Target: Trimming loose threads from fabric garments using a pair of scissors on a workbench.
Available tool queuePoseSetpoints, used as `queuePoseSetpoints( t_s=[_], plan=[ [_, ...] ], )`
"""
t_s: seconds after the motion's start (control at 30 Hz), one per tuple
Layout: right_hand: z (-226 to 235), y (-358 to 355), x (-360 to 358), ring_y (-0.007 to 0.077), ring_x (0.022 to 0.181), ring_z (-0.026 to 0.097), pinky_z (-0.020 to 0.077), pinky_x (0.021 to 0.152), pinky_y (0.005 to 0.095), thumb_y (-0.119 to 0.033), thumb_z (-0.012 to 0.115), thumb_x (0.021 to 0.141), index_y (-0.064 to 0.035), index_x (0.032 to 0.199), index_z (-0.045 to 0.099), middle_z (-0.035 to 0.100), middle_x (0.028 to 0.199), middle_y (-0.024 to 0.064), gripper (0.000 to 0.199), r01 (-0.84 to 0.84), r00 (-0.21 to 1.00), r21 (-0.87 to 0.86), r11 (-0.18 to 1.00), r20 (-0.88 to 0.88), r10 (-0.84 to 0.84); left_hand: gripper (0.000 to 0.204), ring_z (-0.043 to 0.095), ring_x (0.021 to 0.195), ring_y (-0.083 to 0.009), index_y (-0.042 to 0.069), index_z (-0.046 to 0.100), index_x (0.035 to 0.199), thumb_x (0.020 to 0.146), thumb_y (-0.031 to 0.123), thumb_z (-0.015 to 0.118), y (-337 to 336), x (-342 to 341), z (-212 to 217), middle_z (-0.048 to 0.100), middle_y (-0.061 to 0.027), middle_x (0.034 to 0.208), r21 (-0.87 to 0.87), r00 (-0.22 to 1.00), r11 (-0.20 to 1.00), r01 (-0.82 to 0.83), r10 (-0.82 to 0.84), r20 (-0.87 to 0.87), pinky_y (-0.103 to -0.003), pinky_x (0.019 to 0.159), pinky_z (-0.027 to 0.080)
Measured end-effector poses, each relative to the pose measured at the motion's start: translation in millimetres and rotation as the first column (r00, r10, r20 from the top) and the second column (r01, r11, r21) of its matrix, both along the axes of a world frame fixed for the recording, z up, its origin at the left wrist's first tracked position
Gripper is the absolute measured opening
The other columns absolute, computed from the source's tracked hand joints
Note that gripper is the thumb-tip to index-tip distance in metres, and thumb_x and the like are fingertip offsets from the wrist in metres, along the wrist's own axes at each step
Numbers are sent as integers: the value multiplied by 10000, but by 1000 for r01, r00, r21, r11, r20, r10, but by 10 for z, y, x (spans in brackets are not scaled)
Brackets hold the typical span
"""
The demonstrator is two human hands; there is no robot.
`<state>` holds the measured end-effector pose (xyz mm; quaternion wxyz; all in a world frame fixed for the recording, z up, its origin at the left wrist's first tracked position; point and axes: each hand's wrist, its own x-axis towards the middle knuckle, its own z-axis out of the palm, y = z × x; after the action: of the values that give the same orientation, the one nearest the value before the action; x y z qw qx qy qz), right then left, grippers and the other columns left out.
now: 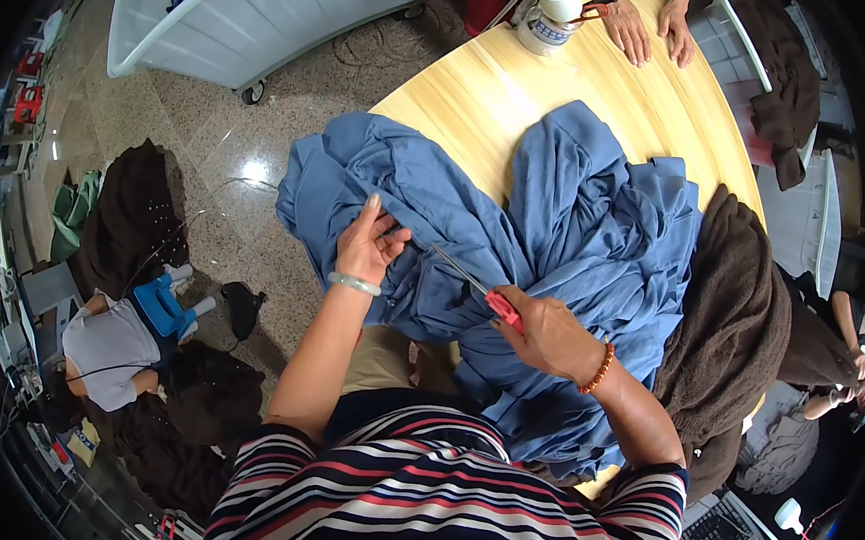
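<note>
My right hand (553, 336) is closed round the red handle of a pair of scissors (465, 275). Their thin metal blades point up and left, toward my left hand. My left hand (367, 242) lies over the blue cloth (428, 189), palm turned to the right. One finger of it is stretched out and the others are loosely bent, with nothing visible between them. Rumpled blue cloth spreads over the near part of the wooden table (475, 97) and hangs down over its edge in front of my body.
Brown knit cloth (719, 330) is heaped right of the blue cloth. A jar (544, 32) with a white lid stands at the far side, beside another person's hands (630, 33). A wheeled grey bin (269, 23) stands far left. Another person (111, 348) sits left among dark cloth.
</note>
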<state>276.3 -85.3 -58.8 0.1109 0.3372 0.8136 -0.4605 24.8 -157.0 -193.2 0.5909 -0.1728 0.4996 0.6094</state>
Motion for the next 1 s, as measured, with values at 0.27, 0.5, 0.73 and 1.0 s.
queuePoseSetpoints(
  t_s=[0.27, 0.5, 0.73, 1.0],
  plan=[
    [-67, 29, -227, 426, 683, 619, 493, 620, 475, -157, 644, 863, -12, 1158, 536, 618, 712, 249, 346, 20, 1000, 75, 997, -14, -19, 94, 703, 764, -256, 19, 582, 905, 915, 93, 640, 113, -68, -275, 650, -90, 809, 2, 978, 1000, -16, 16, -207, -307, 606, 583],
    [-207, 80, -581, 442, 734, 639, 511, 673, 502, -233, 601, 891, -19, 1123, 545, 641, 745, 252, 321, -24, 994, 89, 996, 106, 15, 97, 674, 983, -353, 27, 588, 896, 949, 109, 581, -55, -73, -375, 679, -203, 961, 276, 995, 961, 27, 0, -95, -376, 811, 582],
    [-283, 78, -696, 438, 757, 633, 493, 690, 504, -240, 623, 878, -34, 1152, 557, 637, 759, 257, 349, -57, 992, 47, 997, 115, 51, 118, 678, 967, -351, 24, 587, 899, 954, 128, 578, -65, -60, -368, 677, -197, 904, 334, 995, 942, 18, 18, -103, -403, 849, 575],
    [-230, 115, -196, 451, 758, 614, 488, 663, 479, -173, 643, 865, -29, 1164, 534, 623, 772, 266, 350, 95, 994, 18, 995, -49, -94, 238, 620, 696, -135, 20, 592, 980, 933, 251, 631, -441, -259, 145, 676, -98, 852, -115, 680, 976, 182, -210, -703, -239, 628, 486]
  ],
)
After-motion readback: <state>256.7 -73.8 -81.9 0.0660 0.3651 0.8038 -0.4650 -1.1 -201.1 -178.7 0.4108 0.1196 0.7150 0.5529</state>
